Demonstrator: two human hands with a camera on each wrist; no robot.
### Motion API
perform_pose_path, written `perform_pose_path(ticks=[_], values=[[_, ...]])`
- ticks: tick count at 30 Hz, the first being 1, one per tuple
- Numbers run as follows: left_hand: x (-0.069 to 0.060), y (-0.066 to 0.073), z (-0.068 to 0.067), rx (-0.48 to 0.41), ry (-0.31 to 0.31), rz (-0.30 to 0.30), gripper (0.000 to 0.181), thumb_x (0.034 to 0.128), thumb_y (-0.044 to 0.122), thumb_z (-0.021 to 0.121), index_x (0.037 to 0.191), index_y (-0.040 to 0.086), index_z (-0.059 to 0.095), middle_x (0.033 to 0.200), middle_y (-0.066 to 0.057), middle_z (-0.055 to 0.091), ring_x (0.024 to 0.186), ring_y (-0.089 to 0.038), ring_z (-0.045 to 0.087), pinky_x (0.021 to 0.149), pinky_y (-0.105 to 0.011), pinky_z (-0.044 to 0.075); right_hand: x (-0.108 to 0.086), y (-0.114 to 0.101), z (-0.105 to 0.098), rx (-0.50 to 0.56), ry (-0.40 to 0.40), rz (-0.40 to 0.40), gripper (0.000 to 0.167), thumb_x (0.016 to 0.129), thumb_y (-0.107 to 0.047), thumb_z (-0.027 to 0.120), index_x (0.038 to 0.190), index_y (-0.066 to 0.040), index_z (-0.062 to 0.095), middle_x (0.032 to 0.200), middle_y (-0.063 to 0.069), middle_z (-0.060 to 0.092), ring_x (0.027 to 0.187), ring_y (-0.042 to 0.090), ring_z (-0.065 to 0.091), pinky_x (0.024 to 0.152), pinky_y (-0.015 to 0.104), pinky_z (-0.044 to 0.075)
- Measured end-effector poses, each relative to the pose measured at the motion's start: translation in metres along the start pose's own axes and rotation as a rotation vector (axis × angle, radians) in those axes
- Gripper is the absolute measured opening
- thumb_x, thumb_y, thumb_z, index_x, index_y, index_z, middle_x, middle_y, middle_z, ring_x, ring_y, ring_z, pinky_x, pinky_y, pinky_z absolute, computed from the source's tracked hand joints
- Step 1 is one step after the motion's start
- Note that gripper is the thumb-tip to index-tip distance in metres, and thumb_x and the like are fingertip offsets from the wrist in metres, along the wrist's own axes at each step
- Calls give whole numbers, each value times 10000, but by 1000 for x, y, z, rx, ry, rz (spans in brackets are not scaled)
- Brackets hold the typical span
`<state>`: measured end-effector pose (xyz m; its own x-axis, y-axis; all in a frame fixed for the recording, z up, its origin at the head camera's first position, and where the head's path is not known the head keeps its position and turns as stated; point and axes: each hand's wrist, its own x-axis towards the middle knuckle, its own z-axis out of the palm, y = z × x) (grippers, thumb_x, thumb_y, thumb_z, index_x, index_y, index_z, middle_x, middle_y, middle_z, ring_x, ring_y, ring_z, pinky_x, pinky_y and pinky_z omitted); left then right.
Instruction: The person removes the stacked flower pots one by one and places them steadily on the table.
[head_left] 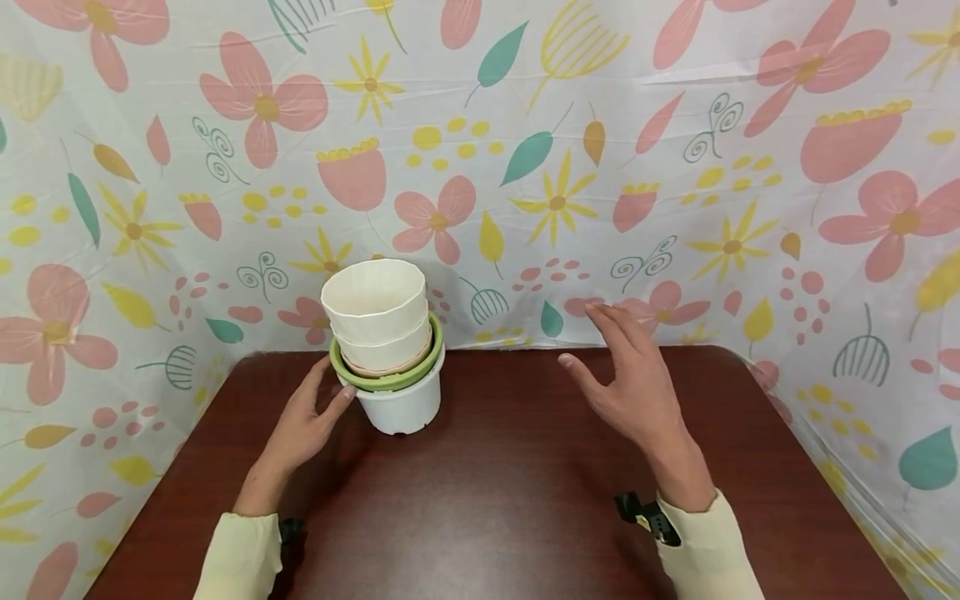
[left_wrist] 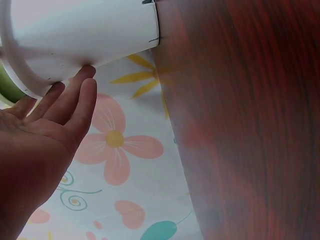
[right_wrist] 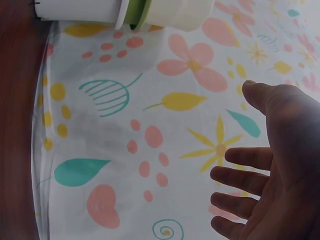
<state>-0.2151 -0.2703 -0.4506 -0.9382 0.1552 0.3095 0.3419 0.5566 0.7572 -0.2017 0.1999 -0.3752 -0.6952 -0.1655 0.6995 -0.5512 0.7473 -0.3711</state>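
Your left hand, loosely spread, touches the pot stack near the table's back edge; your right hand floats, spread open.

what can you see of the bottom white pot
The white pot looks like smooth plastic: round, tapering to its base, with a projecting rim and small notches along the bottom edge. It stands upright on the brown table, left of centre near the back edge. A green pot sits nested in it, and the left hand touches its side.
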Motion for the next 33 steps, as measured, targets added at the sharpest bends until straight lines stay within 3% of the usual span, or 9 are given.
perform_pose_path(ticks=[9,17,33], values=[[2,-1,0,-12,-3,11,691,1096,330,624,1677,168,287,1686,-97,359,1528,-335,379,1140,-631,426,5,-6,5,16,1,-34,738,908,-313,866,1548,-121,553,1538,130,545,1447,322,489,1152,566,407],[1,0,0,-7,-12,-9,701,1096,351,621,1678,160,280,1687,-113,354,1530,-353,373,1151,-636,413,9,-11,8,38,10,-55,739,892,-302,882,1520,-66,571,1535,131,544,1450,327,490,1151,551,416],[-1,-1,-2,-4,-23,-26,700,1095,362,621,1676,191,271,1673,-115,375,1499,-357,421,1139,-621,436,13,-21,17,45,-19,-23,770,912,-301,863,1567,-86,519,1612,119,477,1506,343,428,1177,600,386]])
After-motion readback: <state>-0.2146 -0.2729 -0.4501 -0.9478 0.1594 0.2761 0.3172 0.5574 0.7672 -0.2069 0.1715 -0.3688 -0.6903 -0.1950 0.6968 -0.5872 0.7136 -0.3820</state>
